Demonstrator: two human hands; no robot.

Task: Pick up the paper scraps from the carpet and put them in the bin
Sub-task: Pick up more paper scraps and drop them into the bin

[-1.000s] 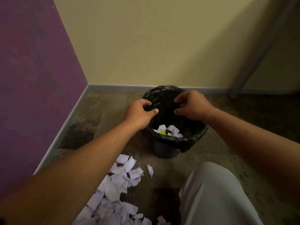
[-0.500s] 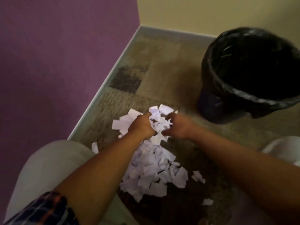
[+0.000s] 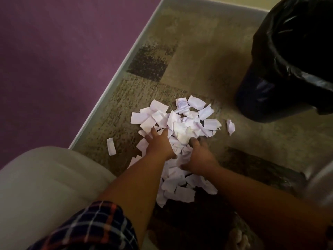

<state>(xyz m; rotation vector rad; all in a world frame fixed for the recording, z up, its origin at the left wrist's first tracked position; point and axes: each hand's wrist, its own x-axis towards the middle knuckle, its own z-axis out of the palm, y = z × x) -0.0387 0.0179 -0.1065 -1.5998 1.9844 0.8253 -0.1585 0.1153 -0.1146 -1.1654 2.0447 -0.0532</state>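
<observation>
Scraps: paper scraps (image 3: 182, 134) heaped on the carpet (image 3: 198, 69), the heap's long axis running away from the person.
Hands: left hand (image 3: 158, 144) and right hand (image 3: 199, 156) spread, flanking the heap's middle.
Bin: bin (image 3: 288, 56) beyond, to the right; right hand nearer.

A heap of torn white paper scraps (image 3: 180, 134) lies on the patterned beige-and-brown carpet (image 3: 198, 65). The black bag-lined bin (image 3: 288, 69) stands at its two o'clock, well apart. One stray scrap (image 3: 111, 146) lies at nine o'clock; another (image 3: 230, 126) at three o'clock.
</observation>
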